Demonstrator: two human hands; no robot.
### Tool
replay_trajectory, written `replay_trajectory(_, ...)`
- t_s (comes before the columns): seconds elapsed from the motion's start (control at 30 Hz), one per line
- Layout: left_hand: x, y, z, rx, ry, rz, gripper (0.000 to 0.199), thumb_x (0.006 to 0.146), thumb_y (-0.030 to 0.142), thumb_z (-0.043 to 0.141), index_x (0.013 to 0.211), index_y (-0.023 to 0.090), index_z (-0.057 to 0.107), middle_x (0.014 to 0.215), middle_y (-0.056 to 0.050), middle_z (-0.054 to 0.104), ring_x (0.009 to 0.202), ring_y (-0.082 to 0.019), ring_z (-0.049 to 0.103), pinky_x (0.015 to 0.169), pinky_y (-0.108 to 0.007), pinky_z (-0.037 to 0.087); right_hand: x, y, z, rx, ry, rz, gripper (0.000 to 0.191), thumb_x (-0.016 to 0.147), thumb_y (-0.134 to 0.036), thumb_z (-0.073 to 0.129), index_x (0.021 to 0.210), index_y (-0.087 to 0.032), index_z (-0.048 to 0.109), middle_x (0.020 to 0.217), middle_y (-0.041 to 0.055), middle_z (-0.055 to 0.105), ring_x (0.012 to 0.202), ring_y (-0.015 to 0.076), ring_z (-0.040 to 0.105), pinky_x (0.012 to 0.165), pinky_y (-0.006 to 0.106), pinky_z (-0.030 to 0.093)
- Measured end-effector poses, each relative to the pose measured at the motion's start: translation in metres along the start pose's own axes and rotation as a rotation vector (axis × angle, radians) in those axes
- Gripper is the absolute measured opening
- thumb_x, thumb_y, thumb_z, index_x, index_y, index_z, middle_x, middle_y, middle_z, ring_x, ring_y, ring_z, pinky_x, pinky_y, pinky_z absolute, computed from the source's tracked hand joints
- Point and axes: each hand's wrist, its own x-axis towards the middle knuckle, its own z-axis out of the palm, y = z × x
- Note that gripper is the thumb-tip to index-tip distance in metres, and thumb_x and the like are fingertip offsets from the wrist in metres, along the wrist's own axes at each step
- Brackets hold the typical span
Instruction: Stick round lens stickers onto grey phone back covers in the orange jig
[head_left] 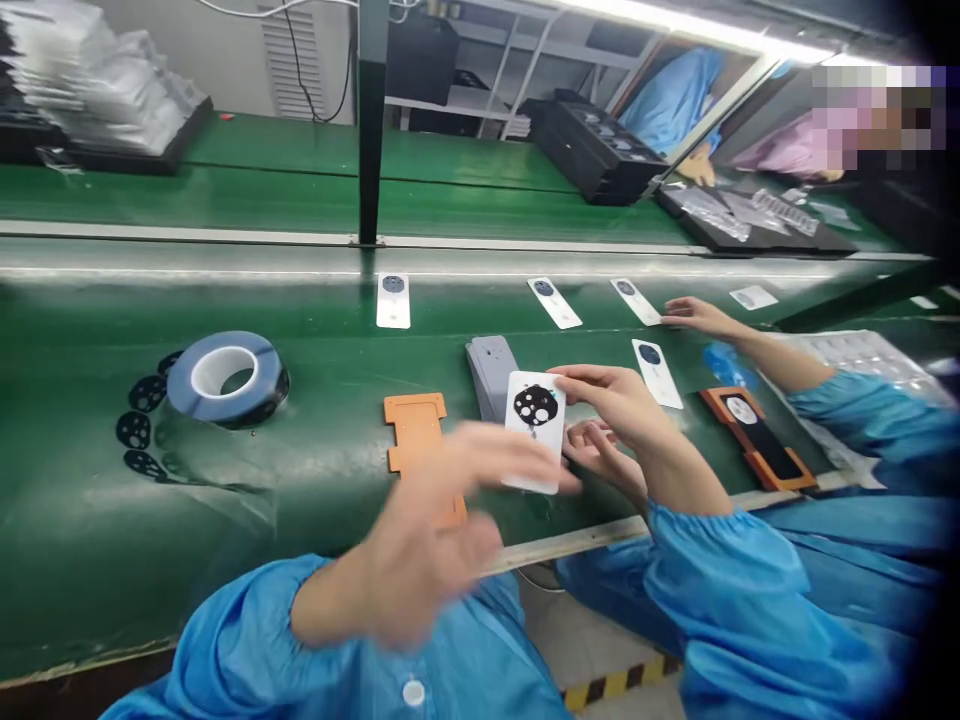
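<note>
My right hand grips the right edge of a white phone back panel bearing a black camera-shaped piece with round holes. My left hand is blurred, its fingers stretched across the panel's lower part and its thumb apart; whether they touch is unclear. Beneath it, partly covered, lies an orange fixture. A stack of grey panels sits just behind the held one. At left, a roll of blue-edged film rests on a strip of black camera-shaped stickers. Another hand shows partly behind my right wrist.
Several white panels, including one panel, lie on the green surface. A co-worker's hand reaches in at right, above another orange fixture with a dark panel. A raised shelf with a dark post runs behind.
</note>
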Motion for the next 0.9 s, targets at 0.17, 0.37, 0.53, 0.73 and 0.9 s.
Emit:
replay_trajectory(0.17,0.070,0.034,0.018,-0.157,0.112,-0.223,0.059,0.086,0.064,0.063,0.124,0.020,0.067,0.126,-0.013,0.069,0.110,-0.029,0.066,0.090,-0.039,0.053,-0.044,-0.024,0.050,0.161,-0.090,-0.133,0.035,0.075,-0.045,0.082,0.098,-0.019,0.082,0.096,0.0095,0.080,0.085,0.0243,0.073,0.073,0.033,0.059)
replay_trajectory(0.37,0.065,-0.005,0.010,-0.377,0.060,-0.445,0.062,0.082,0.068,0.065,0.109,0.012,0.073,0.098,-0.013,0.078,0.086,-0.026,0.071,0.076,-0.034,0.052,-0.061,-0.009,0.115,0.233,-0.167,-0.157,0.034,0.085,-0.043,0.072,0.109,-0.019,0.078,0.093,0.0082,0.078,0.083,0.0221,0.072,0.077,0.036,0.058)
replay_trajectory(0.53,0.064,-0.015,0.006,-0.293,0.159,-0.450,0.051,0.085,0.060,0.068,0.100,0.011,0.074,0.085,-0.009,0.077,0.072,-0.020,0.067,0.067,-0.029,0.049,-0.069,0.002,0.126,0.025,0.024,-0.446,0.021,0.093,-0.031,0.065,0.109,-0.026,0.078,0.111,0.0078,0.072,0.097,0.0215,0.069,0.082,0.035,0.057)
replay_trajectory(0.73,0.064,-0.015,0.007,-0.244,0.141,-0.429,0.051,0.087,0.059,0.065,0.100,0.011,0.075,0.082,-0.009,0.076,0.068,-0.020,0.067,0.066,-0.028,0.050,-0.077,0.013,0.128,-0.189,0.001,-0.637,0.026,0.096,-0.027,0.062,0.117,-0.032,0.076,0.131,0.0090,0.065,0.113,0.0259,0.066,0.095,0.045,0.057)
replay_trajectory(0.9,0.064,-0.011,0.007,-0.216,0.127,-0.422,0.051,0.087,0.060,0.064,0.102,0.012,0.074,0.083,-0.009,0.076,0.069,-0.020,0.067,0.065,-0.028,0.050,-0.081,0.013,0.132,-0.249,0.023,-0.670,0.026,0.095,-0.027,0.063,0.117,-0.034,0.076,0.132,0.0086,0.065,0.118,0.0273,0.064,0.099,0.048,0.056)
